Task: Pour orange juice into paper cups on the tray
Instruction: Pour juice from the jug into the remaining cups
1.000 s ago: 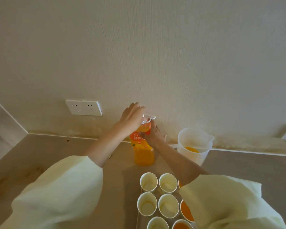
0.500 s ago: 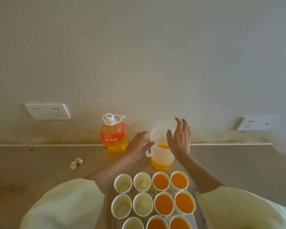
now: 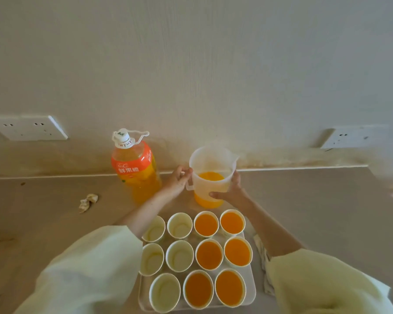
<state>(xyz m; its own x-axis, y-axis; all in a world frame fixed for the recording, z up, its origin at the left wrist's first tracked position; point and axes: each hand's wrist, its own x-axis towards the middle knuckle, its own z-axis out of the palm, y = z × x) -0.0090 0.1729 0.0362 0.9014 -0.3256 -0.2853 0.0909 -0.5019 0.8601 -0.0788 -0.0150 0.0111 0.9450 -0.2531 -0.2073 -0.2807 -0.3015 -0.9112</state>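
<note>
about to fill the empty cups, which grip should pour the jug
Left, likely: the left grip holds the jug by its handle, while the right grip only cups its wall. The empty cups stand on the left of the tray.

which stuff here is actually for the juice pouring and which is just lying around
For the job: pitcher held by left hand and right hand, juice bottle, paper cups, tray.
Lying about: crumpled scrap, cloth beside tray, wall sockets.
</note>
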